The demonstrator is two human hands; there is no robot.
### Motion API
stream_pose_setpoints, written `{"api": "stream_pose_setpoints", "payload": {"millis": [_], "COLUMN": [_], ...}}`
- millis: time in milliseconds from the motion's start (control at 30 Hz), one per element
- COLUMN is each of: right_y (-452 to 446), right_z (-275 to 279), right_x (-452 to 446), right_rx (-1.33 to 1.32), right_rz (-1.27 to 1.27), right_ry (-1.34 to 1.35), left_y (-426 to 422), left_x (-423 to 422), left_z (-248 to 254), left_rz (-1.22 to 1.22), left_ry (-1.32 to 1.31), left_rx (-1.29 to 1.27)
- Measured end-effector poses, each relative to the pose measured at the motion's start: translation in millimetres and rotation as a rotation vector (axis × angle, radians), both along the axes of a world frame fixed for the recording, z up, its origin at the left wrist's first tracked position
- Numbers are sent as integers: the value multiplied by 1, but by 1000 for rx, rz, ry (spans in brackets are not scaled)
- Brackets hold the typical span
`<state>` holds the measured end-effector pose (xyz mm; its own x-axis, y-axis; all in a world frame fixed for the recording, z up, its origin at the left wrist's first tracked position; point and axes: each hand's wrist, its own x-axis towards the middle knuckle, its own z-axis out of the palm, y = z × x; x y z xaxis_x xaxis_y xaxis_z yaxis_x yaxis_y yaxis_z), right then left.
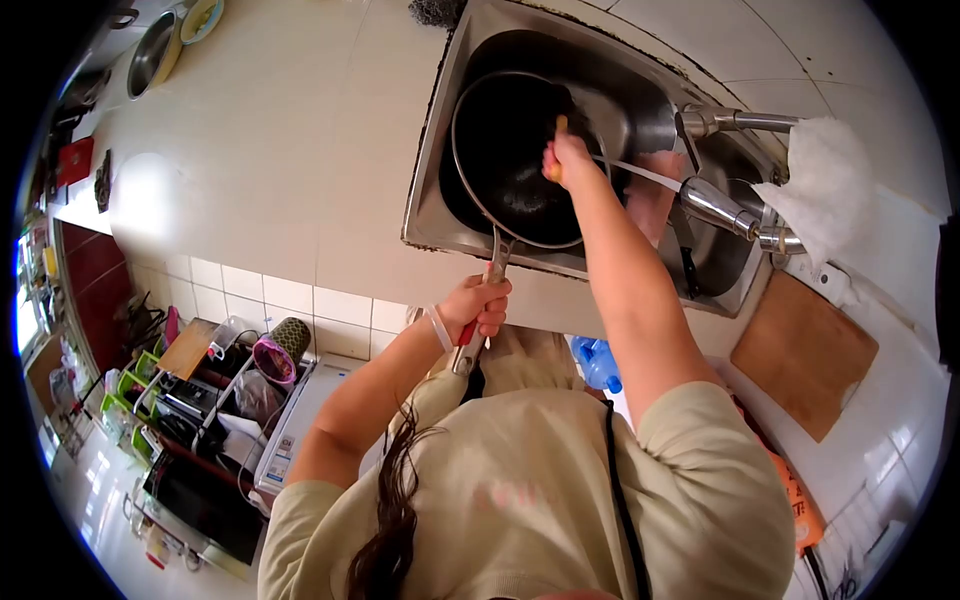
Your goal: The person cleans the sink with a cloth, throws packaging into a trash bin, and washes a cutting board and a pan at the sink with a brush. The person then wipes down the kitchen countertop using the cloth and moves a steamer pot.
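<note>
A large black wok [500,150] rests tilted over the left basin of the steel sink [425,215]. My left hand [478,308] is wrapped round its handle [500,258], which has a red part near the end. Inside the wok, my right hand [568,162] is closed on a yellow-handled tool [562,123]; its working end blends into the dark pan and I cannot make it out. Water runs from the faucet [715,203] in a stream [640,172] toward the wok, close by my right hand.
The right basin holds a black-handled knife [690,268]; a pinkish cloth-like piece [655,195] hangs by the divider. A white cloth [830,190] drapes over the pipe. A wooden board [805,350] lies at right. Metal bowls [155,55] stand far left; a blue bottle [597,362] is below.
</note>
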<state>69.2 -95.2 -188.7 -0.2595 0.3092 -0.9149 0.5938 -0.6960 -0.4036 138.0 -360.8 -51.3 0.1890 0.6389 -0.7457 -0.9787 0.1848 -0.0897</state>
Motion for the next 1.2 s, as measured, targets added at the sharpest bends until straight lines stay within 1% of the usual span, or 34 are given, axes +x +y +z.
{"api": "stream_pose_setpoints", "payload": {"millis": [33, 67, 100, 133, 200, 267, 300, 333, 367, 400, 433, 467, 500, 533, 567, 600, 633, 700, 733, 767, 833, 867, 933, 967, 1000, 1033, 1067, 1100, 1167, 1200], "right_y": [11, 24, 31, 15, -5, -23, -27, -26, -24, -19, -9, -5, 1, 9, 20, 27, 32, 35, 39, 43, 50, 55, 63, 64, 68, 76, 80, 83, 86, 87], "right_z": [-16, -35, -33, 25, 61, 104, 118, 121, 123, 122, 119, 121, 122, 114, 97, 94, 90, 101, 103, 106, 115, 124, 128, 127, 126, 125, 136, 149, 177, 186], "right_x": [23, 49, 79, 81, 100, 104, 104, 103, 104, 106, 112, 121, 126, 136, 145, 144, 143, 134, 136, 135, 142, 146, 160, 168, 176, 182, 184, 188, 196, 199], "right_rx": [60, 316, 408, 368, 277, 47, -69, -74, -87, -96, 49, 223, 409, 410, 617, 833, 839, 938, 943, 989, 1040, 1059, 1084, 1081, 1078, 1087, 826, 566, 525, 477], "right_rz": [48, 480, 562, 918, 1141, 1120, 1112, 1110, 1185, 1258, 1493, 1578, 1654, 1643, 1692, 1728, 1713, 1528, 1516, 1483, 1439, 1425, 1403, 1324, 1246, 1240, 1055, 863, 825, 792], "right_ry": [-84, -232, -315, -461, -441, -245, -137, -130, -76, -19, -47, -151, -255, -248, -250, -253, -246, -358, -351, -333, -310, -251, -188, -154, -123, -123, -82, -44, -29, -13], "left_y": [2, 3, 3, 3, 5, 8, 8, 7, 6, 7, 7, 5, 7, 8, 10, 11, 11, 9, 0, -2, -3, -10, -25, -26, -24, -23, -34, -25, -6, -5], "left_x": [-1, -2, -2, -2, -2, -2, -4, -5, -8, -15, -19, -23, -27, -27, -28, -28, -28, -26, -26, -28, -30, -31, -32, -33, -35, -36, -37, -35, -36, -38], "left_z": [0, 1, 1, 2, 5, 7, 8, 10, 14, 19, 26, 30, 34, 41, 46, 52, 61, 78, 76, 85, 107, 107, 104, 110, 118, 122, 108, 122, 148, 146], "left_rz": [4, 2, -6, -15, -37, -57, -73, -93, -103, -138, -174, -187, -194, -223, -251, -290, -299, -419, -482, -484, -827, -828, -898, -900, -936, -966, -982, -983, -938, -934], "left_ry": [15, 13, 34, 56, 95, 135, 175, 212, 214, 282, 345, 352, 367, 407, 451, 507, 520, 732, 854, 868, 1238, 1251, 1753, 1763, 1699, 1633, 1782, 1783, 1258, 1261], "left_rx": [-9, 0, -13, -26, -36, -53, -55, -62, -69, -89, -109, -104, -105, -112, -115, -134, -135, -187, -175, -178, -318, -321, -245, -244, -303, -361, -307, -301, -376, -368]}}
